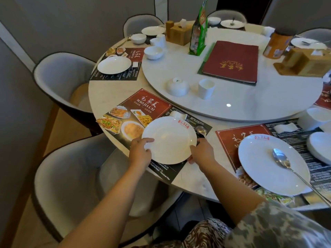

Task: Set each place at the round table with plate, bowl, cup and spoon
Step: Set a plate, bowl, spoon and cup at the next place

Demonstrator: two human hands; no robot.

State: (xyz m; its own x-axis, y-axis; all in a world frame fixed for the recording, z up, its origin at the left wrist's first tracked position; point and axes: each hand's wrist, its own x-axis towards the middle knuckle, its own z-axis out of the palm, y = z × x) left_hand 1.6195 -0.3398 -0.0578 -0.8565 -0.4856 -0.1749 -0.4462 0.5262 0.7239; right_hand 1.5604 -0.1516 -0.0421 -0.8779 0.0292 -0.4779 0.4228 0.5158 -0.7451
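Glossy white ceramic, polished stone, shiny metal, wood.
Plate (169, 140) glazed white, smooth, ceramic-looking; bowl (178, 86) and cup (206, 88) same glossy white. Spoon (201, 130) mirror-bright metal. Placemat (141, 111) printed paper-like sheet, slight sheen. Round table (103, 93) pale marble-look, smooth; turntable (232, 108) polished, reflects a light. Menu cover (232, 61) matt dark red, gold print. Tissue box (180, 34) plain wood. Chair (71, 185) grey cloth.
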